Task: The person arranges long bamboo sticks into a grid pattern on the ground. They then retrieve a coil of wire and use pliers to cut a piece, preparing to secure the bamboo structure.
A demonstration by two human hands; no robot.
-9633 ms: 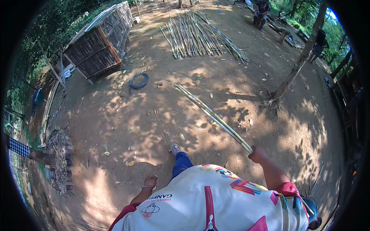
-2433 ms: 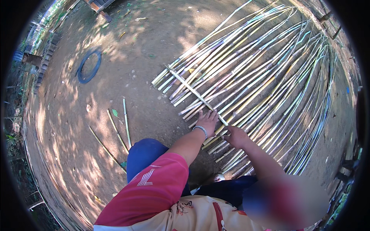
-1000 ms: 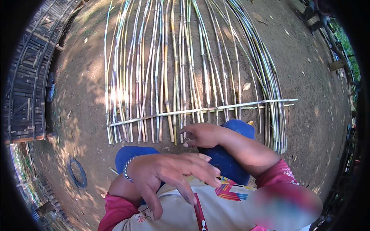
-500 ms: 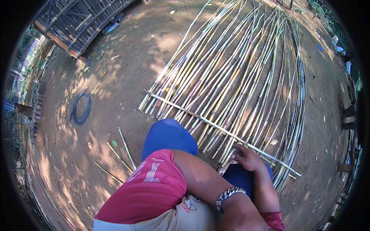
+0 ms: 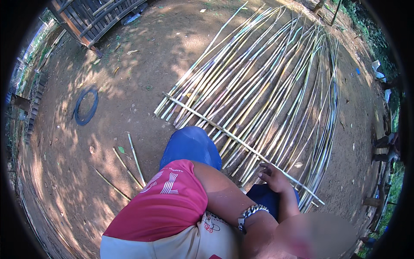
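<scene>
My right hand (image 5: 277, 180) hangs in front of my right knee (image 5: 261, 196), its fingers loosely bent and apart with nothing visible in them. Its fingertips are nearest a long thin pole (image 5: 224, 130) that lies crosswise over the near ends of many bamboo-like poles (image 5: 258, 86); whether they touch it I cannot tell. My left arm, with a chain bracelet (image 5: 250, 212) at the wrist, crosses my body to the right. Past the bracelet my left hand (image 5: 259, 236) lies against my right arm, its fingers hidden by a blur. The poles fan over the dirt ground.
Left of the poles a dark coil of hose or wire (image 5: 86, 106) lies on the ground. Three short sticks (image 5: 136, 157) lie near my left knee (image 5: 189, 149). A slatted wooden structure (image 5: 92, 19) stands far left. White scraps (image 5: 377, 69) and posts line the right side.
The whole view has shifted slightly, with the ground things lower at the far side and the near things a little left and up. My hands keep about the same pose.
</scene>
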